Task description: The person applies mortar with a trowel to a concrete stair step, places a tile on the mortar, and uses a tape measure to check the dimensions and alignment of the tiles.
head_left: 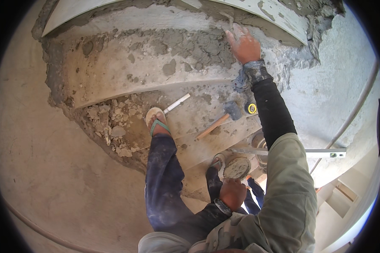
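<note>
My right hand (244, 45) reaches to the upper step, fingers stretched out against the wet grey mortar (213, 48) below a pale curved slab (278, 17). Nothing shows in its grasp. A grey rag (241, 81) lies by that wrist. Lower down, my left hand (233, 195) is closed, its fingertips hidden. Just beyond it is a round, mortar-covered thing (237, 168); whether the hand grips it I cannot tell. A mallet (232, 110) with a dark head and wooden handle rests on the step between the hands, beside a yellow and black tape measure (251, 108).
A long spirit level (325, 153) lies across at the right, partly behind my arm. Broken rubble (114, 126) fills the left of the lower step, near my sandalled foot (157, 120) and a white strip (177, 103). Another person's legs (253, 198) show below.
</note>
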Demonstrator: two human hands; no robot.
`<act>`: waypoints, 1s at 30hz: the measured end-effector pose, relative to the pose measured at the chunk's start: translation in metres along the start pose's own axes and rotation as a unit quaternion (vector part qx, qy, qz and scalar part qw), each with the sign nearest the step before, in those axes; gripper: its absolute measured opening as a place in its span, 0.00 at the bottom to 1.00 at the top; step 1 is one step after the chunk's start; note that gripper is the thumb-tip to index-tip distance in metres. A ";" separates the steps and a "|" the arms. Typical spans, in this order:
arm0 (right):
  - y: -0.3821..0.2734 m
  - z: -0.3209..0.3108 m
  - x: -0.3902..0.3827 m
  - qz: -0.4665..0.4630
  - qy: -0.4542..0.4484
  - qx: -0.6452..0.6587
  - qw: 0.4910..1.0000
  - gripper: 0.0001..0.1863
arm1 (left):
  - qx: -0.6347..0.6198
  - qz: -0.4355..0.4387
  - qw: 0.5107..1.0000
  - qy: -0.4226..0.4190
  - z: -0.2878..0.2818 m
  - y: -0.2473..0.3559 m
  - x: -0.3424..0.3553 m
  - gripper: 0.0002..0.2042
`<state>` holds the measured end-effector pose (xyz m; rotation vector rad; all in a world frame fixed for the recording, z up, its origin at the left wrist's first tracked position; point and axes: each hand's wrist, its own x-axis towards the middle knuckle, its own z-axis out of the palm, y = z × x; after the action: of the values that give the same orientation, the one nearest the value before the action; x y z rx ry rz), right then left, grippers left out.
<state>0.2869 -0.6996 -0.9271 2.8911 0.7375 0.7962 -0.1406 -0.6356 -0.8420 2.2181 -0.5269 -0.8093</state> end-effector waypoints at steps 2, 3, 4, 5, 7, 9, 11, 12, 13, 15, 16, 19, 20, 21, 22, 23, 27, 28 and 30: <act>0.012 -0.005 -0.004 0.025 -0.016 0.020 0.999 0.23 | 0.008 -0.002 1.000 -0.012 -0.009 0.004 0.002 0.15; 0.029 0.002 -0.008 0.052 -0.037 0.028 0.998 0.23 | 0.012 0.000 1.000 -0.019 -0.012 0.006 0.003 0.15; 0.045 0.007 -0.015 0.080 -0.059 0.037 0.994 0.22 | 0.015 0.008 1.000 -0.020 -0.011 0.008 0.004 0.15; 0.042 0.004 -0.017 0.077 -0.039 0.051 0.995 0.22 | 0.016 0.002 1.000 -0.016 -0.008 0.006 0.004 0.15; 0.034 -0.015 -0.024 0.072 0.000 0.077 0.994 0.22 | 0.014 -0.007 1.000 -0.001 -0.005 0.004 0.002 0.15; 0.051 -0.015 -0.042 0.140 -0.026 0.094 0.985 0.21 | 0.009 0.002 1.000 0.016 -0.004 0.006 0.000 0.15; 0.057 -0.014 -0.066 0.186 -0.041 0.107 0.976 0.21 | 0.007 -0.001 1.000 -0.025 -0.009 0.006 0.000 0.15; 0.055 -0.015 -0.083 0.197 -0.043 0.111 0.973 0.21 | 0.004 -0.006 0.999 -0.044 -0.011 0.005 0.001 0.15; 0.064 -0.010 -0.110 0.170 -0.033 0.068 0.983 0.20 | 0.004 0.002 0.999 -0.033 -0.012 0.006 0.001 0.15; 0.049 -0.015 -0.135 0.160 -0.022 0.051 0.986 0.18 | 0.002 0.003 1.000 -0.010 -0.014 0.005 -0.001 0.15; 0.026 -0.021 -0.140 0.178 -0.022 0.075 0.981 0.18 | 0.003 -0.005 1.000 0.000 -0.012 0.003 -0.003 0.16; -0.016 -0.031 -0.107 0.059 0.060 0.080 0.993 0.15 | 0.013 0.000 1.000 0.013 -0.005 0.003 -0.002 0.13; -0.035 -0.032 -0.084 0.104 0.023 0.114 0.988 0.15 | 0.017 0.004 1.000 0.008 -0.006 0.004 -0.005 0.10; -0.052 -0.034 -0.056 0.148 -0.013 0.146 0.978 0.16 | 0.020 0.010 1.000 0.003 -0.007 0.006 -0.006 0.08; -0.067 -0.036 -0.030 0.166 -0.031 0.167 0.971 0.19 | 0.020 0.008 1.000 -0.010 -0.009 0.006 -0.005 0.09; -0.072 -0.035 -0.013 0.186 -0.048 0.186 0.964 0.23 | 0.021 0.009 0.999 -0.025 -0.013 0.007 -0.004 0.09; -0.041 0.000 -0.011 0.176 0.047 0.091 0.979 0.22 | 0.062 0.019 0.997 -0.031 -0.006 0.008 0.004 0.18; -0.030 0.003 -0.021 0.191 0.041 0.067 0.978 0.22 | 0.057 0.023 0.998 -0.031 -0.005 0.008 0.006 0.18; 0.003 0.007 -0.042 0.193 0.026 0.041 0.980 0.24 | 0.048 0.030 0.998 -0.030 -0.006 0.012 0.007 0.18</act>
<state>0.2605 -0.7214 -0.9523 3.1458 0.2110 0.8950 -0.1328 -0.6442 -0.8327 2.2586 -0.6713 -0.8375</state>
